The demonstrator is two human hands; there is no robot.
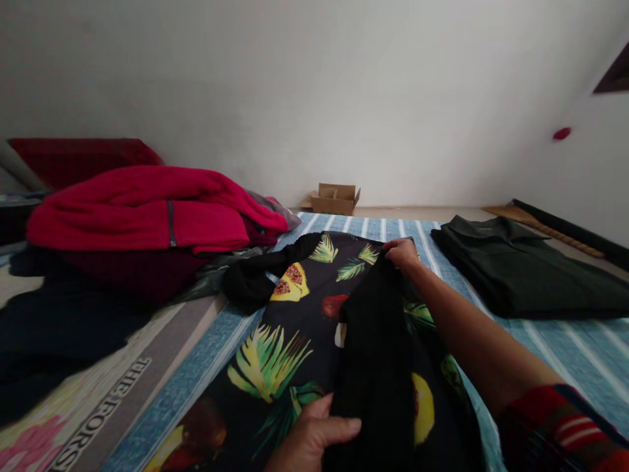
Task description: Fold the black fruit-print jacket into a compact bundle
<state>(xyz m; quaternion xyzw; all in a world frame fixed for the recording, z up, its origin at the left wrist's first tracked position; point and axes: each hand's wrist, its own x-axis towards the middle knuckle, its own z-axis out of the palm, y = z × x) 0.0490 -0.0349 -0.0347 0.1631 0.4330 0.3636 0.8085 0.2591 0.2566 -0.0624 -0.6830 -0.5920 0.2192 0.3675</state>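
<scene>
Patterned shirt (314, 347) lies right of pink fleece (132, 203); likely light, soft, floppy. Left hand (319, 434) pinches black sleeve (377, 354) at near part, right hand (403, 253) at far end; seams probably hold best.

The black garment (319, 288) bears printed green leaves and yellow fruit; its sleeves (376, 347) are plain black, the sheet (570, 354) blue with white stripes, the fleece (130, 206) bright pink

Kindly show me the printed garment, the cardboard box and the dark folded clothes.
Printed garment (319, 347), head view: body.
Cardboard box (334, 204), head view: front side.
Dark folded clothes (521, 269), head view: upper surface.
</scene>
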